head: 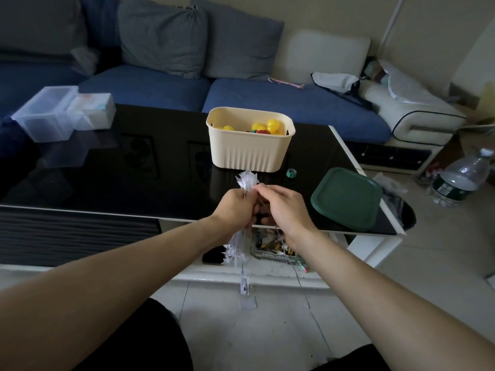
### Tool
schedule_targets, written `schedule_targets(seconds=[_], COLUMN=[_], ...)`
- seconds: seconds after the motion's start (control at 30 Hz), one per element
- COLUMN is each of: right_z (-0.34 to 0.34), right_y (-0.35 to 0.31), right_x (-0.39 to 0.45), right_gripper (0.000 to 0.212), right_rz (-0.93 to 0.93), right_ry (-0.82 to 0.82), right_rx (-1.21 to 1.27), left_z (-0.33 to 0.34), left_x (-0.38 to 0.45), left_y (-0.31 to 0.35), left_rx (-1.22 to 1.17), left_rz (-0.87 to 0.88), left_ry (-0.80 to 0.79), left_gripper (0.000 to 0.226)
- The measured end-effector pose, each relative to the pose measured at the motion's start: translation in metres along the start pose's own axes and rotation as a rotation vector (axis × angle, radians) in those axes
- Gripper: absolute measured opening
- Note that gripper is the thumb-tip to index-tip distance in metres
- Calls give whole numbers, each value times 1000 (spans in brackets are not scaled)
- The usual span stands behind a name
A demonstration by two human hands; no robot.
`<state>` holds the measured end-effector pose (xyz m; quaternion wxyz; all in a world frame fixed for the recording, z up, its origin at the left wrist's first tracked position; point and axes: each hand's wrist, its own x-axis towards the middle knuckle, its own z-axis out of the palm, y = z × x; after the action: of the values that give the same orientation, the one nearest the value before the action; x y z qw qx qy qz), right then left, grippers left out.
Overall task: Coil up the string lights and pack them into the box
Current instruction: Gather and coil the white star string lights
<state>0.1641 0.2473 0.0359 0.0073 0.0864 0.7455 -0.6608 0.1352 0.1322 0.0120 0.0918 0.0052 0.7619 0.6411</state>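
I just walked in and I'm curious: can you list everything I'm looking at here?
string lights: one bundle, white, gripped in both hands, a wire trailing to the floor
box: one, cream, on the black table, yellow items inside
lid: one, green, table's right end
clear containers: two, table's far left
ring: one, small, green, beside the box
sofa: one, blue, grey cushions
water bottle: one, clear, on the floor at right
left hand: holds the bundle
right hand: pinches the bundle's top

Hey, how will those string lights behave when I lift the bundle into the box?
Probably floppy: the string lights sag below the left hand. Likely light, being thin wire. A loose strand trails to the floor past the right hand, so it may snag.
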Motion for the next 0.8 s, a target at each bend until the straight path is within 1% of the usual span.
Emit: schedule_targets(seconds=[0.07,0.13,0.23,0.27,0.37,0.43,0.5,0.57,0.63,0.73,0.8], right_z=[0,-1,-4,-6,-19,-28,-35,-42,-46,-51,-55], right_y=[-4,-5,-3,-1,7,10,15,22,30,34,34], right_x=[-1,0,0,2,10,15,20,24,26,23,23], right_gripper=[25,34,42,38,16,12,10,9,10,26,41], right_rz=[-10,-32,-95,-125,-225,-283,-330,-274,-127,100,223], right_ry=[-137,-237,-247,-245,-261,-240,-217,-259,-340,-452,-508], right_rx=[-65,-101,-159,-210,-479,-563,-617,-640,-578,-436,-456], left_z=[-4,-7,-9,-10,-13,-16,-21,-23,-22,-17,-14], left_x=[3,4,6,7,9,8,6,4,1,0,1], left_y=[0,2,5,7,10,16,22,29,33,31,27], left_rx=[-27,-62,-150,-189,-307,-383,-508,-637,-693,-621,-586], left_rz=[7,10,-23,-36,-44,-48,-70,-80,-69,-53,-60], left_ry=[67,108,164,185,192,177,130,49,-37,-88,-76], left_gripper=[46,41,30,29,28,28,28,30,32,33,34])
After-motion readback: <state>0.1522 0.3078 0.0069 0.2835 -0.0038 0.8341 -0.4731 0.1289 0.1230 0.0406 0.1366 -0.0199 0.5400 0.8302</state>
